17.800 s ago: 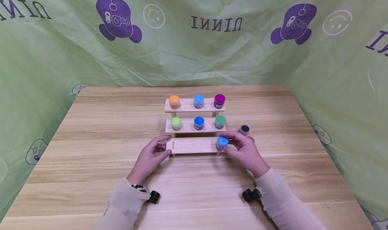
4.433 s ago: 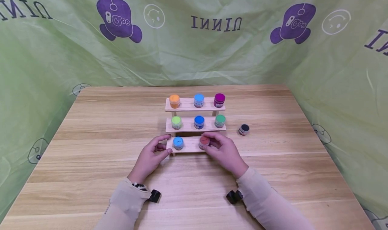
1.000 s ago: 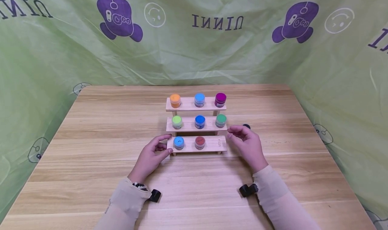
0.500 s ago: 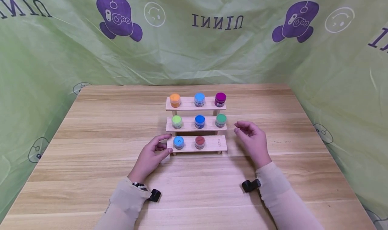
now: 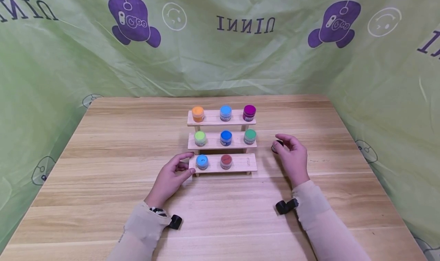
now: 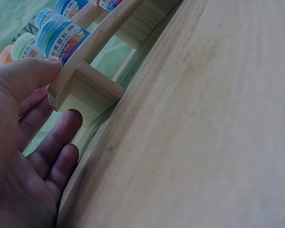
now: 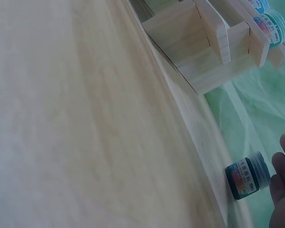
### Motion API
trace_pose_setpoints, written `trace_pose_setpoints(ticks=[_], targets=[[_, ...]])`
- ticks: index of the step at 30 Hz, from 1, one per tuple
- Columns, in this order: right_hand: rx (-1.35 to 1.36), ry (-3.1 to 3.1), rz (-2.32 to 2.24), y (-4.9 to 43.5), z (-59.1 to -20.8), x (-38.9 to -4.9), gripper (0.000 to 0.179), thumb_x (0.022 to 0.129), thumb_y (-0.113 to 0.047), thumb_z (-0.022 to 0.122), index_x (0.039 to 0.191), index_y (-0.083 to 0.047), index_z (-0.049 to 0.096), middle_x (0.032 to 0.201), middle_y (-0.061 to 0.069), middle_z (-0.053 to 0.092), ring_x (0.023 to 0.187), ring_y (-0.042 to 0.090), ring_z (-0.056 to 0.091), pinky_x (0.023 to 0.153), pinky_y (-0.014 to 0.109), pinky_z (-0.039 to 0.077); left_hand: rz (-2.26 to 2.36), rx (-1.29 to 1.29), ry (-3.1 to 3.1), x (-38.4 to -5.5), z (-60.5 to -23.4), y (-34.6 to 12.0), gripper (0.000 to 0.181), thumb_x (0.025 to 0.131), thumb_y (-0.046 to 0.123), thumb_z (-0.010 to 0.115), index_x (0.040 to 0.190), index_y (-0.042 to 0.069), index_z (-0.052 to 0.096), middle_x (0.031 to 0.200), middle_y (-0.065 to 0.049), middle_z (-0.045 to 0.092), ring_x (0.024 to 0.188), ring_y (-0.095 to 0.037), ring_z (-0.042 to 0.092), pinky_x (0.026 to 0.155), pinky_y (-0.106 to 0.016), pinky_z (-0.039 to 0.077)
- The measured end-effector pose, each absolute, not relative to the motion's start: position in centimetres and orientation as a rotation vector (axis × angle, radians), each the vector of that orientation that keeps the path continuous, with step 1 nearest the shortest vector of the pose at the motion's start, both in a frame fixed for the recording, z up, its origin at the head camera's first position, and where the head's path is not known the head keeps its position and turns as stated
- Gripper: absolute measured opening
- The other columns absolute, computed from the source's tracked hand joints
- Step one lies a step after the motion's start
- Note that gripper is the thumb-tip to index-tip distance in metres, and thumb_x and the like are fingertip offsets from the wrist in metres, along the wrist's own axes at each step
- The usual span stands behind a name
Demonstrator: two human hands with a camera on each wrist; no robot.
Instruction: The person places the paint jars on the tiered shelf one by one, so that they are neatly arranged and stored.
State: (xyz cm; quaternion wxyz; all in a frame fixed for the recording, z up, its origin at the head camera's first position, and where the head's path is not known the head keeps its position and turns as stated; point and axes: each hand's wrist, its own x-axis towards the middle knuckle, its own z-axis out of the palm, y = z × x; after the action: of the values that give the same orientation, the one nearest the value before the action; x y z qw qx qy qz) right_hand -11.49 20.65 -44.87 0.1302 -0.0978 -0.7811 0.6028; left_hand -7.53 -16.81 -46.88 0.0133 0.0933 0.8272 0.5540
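Observation:
At the left end of the bottom step of a three-step wooden stand (image 5: 238,165), my left hand (image 5: 172,179) holds the board's edge between thumb and fingers. Beside the stand on the right, my right hand (image 5: 293,158) is over a black paint jar (image 7: 242,179) standing on the table, its fingers close to the lid. Whether they touch it cannot be made out. A light blue paint jar (image 5: 202,162) and a brown-red paint jar (image 5: 226,161) sit on the bottom step, whose right end is bare.
The middle step carries lime (image 5: 200,138), dark blue (image 5: 225,138) and green jars (image 5: 249,137). On the top step stand orange (image 5: 198,114), light blue (image 5: 225,113) and purple jars (image 5: 249,113). A green printed cloth (image 5: 206,62) surrounds the wooden table (image 5: 120,138).
Since the oldest frame, the light blue jar and the brown-red jar have come onto the bottom step's left and middle. My right hand has moved right to the black jar; my left hand stays put.

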Motion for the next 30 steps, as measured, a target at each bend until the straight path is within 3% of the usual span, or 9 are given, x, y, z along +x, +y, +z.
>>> trace_pose_setpoints(ticks=[5, 14, 22, 30], targets=[[-0.304, -2.262, 1.733, 20.9, -45.1, -11.8, 0.03, 0.09, -0.013, 0.075, 0.118, -0.003, 0.07, 0.122, 0.009, 0.067, 0.124, 0.019, 0.058, 0.109, 0.033, 0.044, 1.724, 0.288, 2.581, -7.5, -46.9, -16.8, 0.047, 0.09, 0.014, 0.077, 0.134, 0.016, 0.062, 0.134, -0.002, 0.063, 0.1, -0.021, 0.064, 0.088, -0.033, 0.054], [-0.352, -2.201, 1.778, 21.4, -46.0, -12.3, 0.03, 0.091, -0.011, 0.074, 0.118, 0.001, 0.069, 0.119, 0.018, 0.067, 0.098, 0.01, 0.061, 0.086, 0.015, 0.048, 1.734, 0.288, 2.58, -7.6, -47.1, -16.9, 0.046, 0.09, 0.014, 0.077, 0.134, 0.016, 0.062, 0.134, -0.002, 0.062, 0.1, -0.022, 0.063, 0.086, -0.031, 0.054], [-0.383, -2.241, 1.807, 21.6, -46.2, -12.3, 0.036, 0.09, -0.01, 0.075, 0.124, 0.0, 0.066, 0.122, 0.011, 0.066, 0.104, 0.008, 0.061, 0.091, 0.014, 0.048, 1.757, 0.3, 2.57, -7.6, -47.2, -16.8, 0.045, 0.091, 0.015, 0.077, 0.134, 0.016, 0.062, 0.133, -0.003, 0.063, 0.099, -0.021, 0.063, 0.084, -0.029, 0.054], [-0.397, -2.33, 1.793, 21.9, -46.3, -12.1, 0.042, 0.091, -0.014, 0.075, 0.129, -0.001, 0.062, 0.127, 0.014, 0.064, 0.107, 0.013, 0.062, 0.093, 0.015, 0.049, 1.735, 0.283, 2.582, -7.6, -47.2, -16.9, 0.045, 0.091, 0.018, 0.077, 0.134, 0.018, 0.063, 0.13, -0.002, 0.064, 0.099, -0.02, 0.063, 0.084, -0.03, 0.054]])
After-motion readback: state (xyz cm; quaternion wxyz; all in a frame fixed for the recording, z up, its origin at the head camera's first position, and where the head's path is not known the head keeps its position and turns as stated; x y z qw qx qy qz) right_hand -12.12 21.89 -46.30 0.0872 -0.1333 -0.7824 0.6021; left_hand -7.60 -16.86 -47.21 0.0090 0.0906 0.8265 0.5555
